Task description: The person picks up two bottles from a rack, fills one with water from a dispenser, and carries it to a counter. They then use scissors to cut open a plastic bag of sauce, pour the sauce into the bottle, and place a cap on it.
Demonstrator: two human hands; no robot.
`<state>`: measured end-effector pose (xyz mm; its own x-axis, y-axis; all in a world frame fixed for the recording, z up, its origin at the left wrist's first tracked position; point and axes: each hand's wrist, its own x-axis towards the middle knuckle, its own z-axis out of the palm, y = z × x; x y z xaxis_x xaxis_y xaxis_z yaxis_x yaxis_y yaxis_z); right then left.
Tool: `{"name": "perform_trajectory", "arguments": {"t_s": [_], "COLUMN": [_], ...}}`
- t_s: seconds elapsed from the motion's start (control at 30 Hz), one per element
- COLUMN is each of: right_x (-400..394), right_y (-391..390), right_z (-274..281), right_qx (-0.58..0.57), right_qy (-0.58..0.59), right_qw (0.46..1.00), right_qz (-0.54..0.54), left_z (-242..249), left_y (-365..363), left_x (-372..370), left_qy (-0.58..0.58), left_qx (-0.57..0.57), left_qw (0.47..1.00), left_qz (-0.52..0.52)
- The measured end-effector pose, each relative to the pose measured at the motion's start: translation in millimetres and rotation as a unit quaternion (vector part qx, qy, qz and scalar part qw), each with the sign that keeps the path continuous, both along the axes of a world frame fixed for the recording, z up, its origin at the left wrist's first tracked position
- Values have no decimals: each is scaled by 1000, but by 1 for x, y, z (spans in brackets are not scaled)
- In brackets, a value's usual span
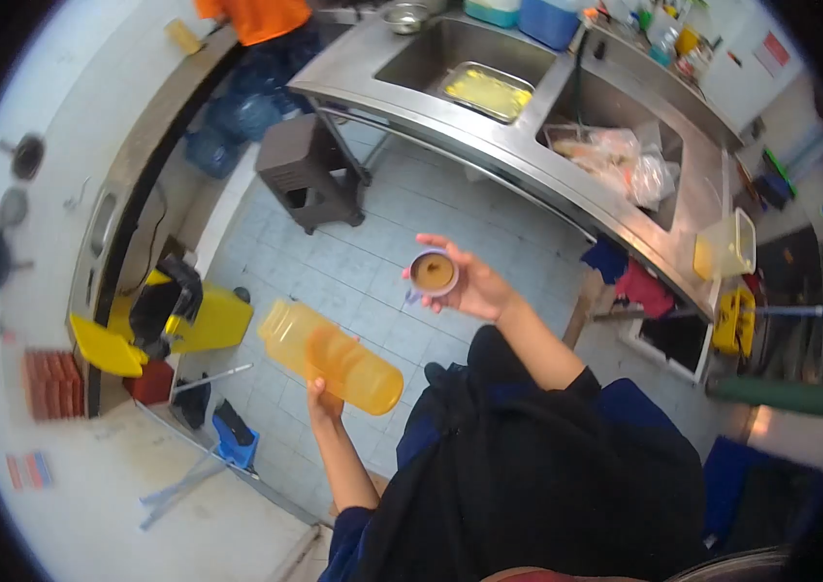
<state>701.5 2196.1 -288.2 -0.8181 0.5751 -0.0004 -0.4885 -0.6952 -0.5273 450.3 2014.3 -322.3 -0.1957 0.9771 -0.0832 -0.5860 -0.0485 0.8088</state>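
Note:
My left hand (326,398) is wrapped round a translucent yellow bottle (338,364), which lies tilted in the grip with its neck toward the upper left. An orange tint shows in the bottle's middle. Farther up and to the right, my right hand (479,286) is closed round a small cup (434,274) with a pale purple rim. Something brown is inside the cup, seen from above. A pale purple tab sticks out at the cup's lower left. Bottle and cup are apart, both held over the tiled floor.
A steel double sink (566,160) holds a tray with yellow bits (489,92) and plastic bags (625,160). Below its left end stands a brown stool (309,170). A yellow bin (208,320) is at left. Someone in an orange top (261,19) stands far back, near large water bottles (246,114).

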Motion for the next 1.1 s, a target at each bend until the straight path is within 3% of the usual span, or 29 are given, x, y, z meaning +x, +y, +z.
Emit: {"name": "perform_trajectory", "arguments": {"t_s": [0.07, 0.17, 0.23, 0.27, 0.33, 0.37, 0.47, 0.5, 0.6, 0.63, 0.73, 0.77, 0.87, 1.0, 1.03, 1.1], "right_x": [14, 21, 41, 53, 80, 94, 135, 141, 152, 154, 156, 156, 155, 160, 167, 199], "right_y": [29, 56, 99, 122, 175, 198, 274, 292, 330, 336, 343, 345, 347, 349, 352, 361], "right_z": [8, 6, 1, -8, -31, -23, -75, -87, -118, -125, -126, -127, -132, -109, -98, -109], "right_qx": [67, 109, 156, 225, 347, 382, 478, 468, 512, 514, 486, 471, 466, 493, 508, 426], "right_qy": [-29, -151, -250, -311, -418, -516, -634, -646, -681, -695, -707, -712, -700, -640, -608, -601], "right_qw": [995, 973, 926, 873, 729, 644, 490, 498, 436, 425, 442, 458, 480, 483, 448, 442], "right_qz": [-66, -137, -236, -301, -416, -416, -360, -339, -288, -269, -260, -249, -250, -338, -415, -511], "left_z": [22, 32, 3, -6, 1, 3, -14, -19, -34, -50, -54, -54, -67, -75, -92, -114], "left_y": [73, 172, 253, 283, 340, 369, 456, 481, 549, 565, 582, 586, 585, 581, 582, 578], "left_x": [0, 41, 68, 80, 110, 123, 148, 152, 165, 161, 172, 173, 174, 179, 168, 160], "left_qy": [-21, -58, 47, 107, 129, 169, 283, 320, 403, 484, 500, 556, 579, 517, 528, 485], "left_qx": [64, 107, 35, -1, 0, 11, 85, 113, 165, 136, 92, 107, 81, 48, 36, 15], "left_qw": [983, 949, 939, 929, 954, 960, 953, 941, 898, 863, 860, 823, 811, 853, 843, 862], "left_qz": [-169, -290, -339, -353, -272, -223, -61, -9, 58, 44, 36, 33, -25, -52, -101, -145]}}
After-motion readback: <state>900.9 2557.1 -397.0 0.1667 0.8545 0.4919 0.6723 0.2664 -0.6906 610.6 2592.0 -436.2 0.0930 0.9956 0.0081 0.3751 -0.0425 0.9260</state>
